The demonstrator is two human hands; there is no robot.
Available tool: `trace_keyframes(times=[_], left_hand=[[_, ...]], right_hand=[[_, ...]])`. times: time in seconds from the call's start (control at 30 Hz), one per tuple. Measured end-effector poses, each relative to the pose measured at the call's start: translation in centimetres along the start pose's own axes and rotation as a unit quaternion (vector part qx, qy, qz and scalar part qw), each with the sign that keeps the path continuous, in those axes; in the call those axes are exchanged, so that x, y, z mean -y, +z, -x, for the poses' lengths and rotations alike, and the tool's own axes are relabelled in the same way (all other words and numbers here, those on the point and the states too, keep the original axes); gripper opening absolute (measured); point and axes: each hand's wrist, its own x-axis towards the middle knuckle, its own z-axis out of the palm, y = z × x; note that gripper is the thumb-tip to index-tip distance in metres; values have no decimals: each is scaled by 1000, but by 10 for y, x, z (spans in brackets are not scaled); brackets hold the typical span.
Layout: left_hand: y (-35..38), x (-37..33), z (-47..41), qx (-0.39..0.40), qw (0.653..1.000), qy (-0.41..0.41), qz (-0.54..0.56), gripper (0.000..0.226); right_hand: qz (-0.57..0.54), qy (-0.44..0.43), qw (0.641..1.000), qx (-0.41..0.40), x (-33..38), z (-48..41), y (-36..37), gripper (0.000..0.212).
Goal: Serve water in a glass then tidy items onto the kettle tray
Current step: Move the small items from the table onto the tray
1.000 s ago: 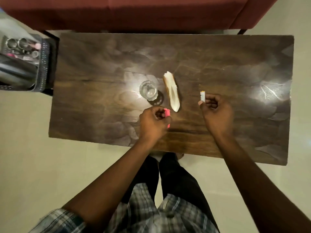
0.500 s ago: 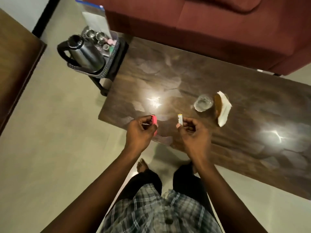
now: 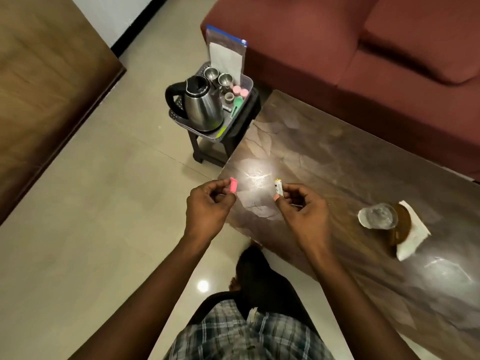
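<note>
Dark surface [image 3: 337, 157] carries the glass [image 3: 378, 216] at 3 o'clock; left hand [image 3: 207, 207] pinches a pink piece [image 3: 233, 185], right hand [image 3: 302, 211] pinches a white cylinder [image 3: 278, 186].

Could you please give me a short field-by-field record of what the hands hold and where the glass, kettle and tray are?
left hand: pinches a small pink item at its fingertips
right hand: pinches a small white cylinder with a yellow end
glass: upright on the wooden table, by a white napkin
kettle: on the tray
tray: on a black stool at the table's end; also holds steel cups
task stage: both items in hand, not yet on the tray
</note>
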Motion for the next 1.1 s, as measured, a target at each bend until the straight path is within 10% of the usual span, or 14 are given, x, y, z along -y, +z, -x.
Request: trace_keyframes(times=[1.1], left_hand=[[75,77,-378,-1,929,220,-297,17]], right_hand=[[284,-84,946,133,-30,-407,210,24]])
